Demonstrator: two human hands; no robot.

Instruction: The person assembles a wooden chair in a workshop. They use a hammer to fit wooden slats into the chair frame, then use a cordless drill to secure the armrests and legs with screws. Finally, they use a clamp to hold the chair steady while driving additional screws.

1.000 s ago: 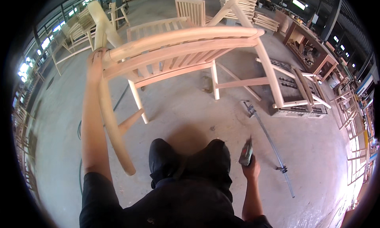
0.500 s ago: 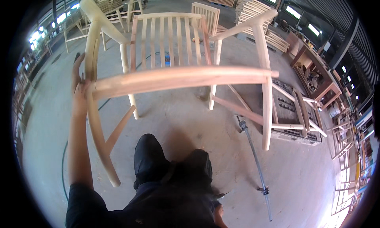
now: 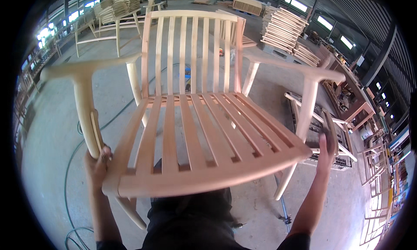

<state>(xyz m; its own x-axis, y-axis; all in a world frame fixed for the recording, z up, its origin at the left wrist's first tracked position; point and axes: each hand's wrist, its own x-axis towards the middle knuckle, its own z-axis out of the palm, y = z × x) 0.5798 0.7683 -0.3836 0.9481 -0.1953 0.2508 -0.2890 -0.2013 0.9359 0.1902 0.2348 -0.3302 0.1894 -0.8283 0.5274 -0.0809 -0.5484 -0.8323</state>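
A pale unfinished wooden armchair with a slatted seat and slatted back fills the middle of the view, held up in front of me with its seat facing me. My left hand grips the chair's front left leg just under the armrest. My right hand holds the frame at the front right corner by the right leg. Both armrests stick out to the sides at the top.
Stacks of wooden parts stand at the back right. More bare chair frames sit at the back left. A low frame lies on the concrete floor to the right. A dark cable loops along the floor at left, and a long clamp lies below.
The chair has turned upright from a tipped position, so its seat and back now face me. My right hand has come up from below and taken the right side of the frame.
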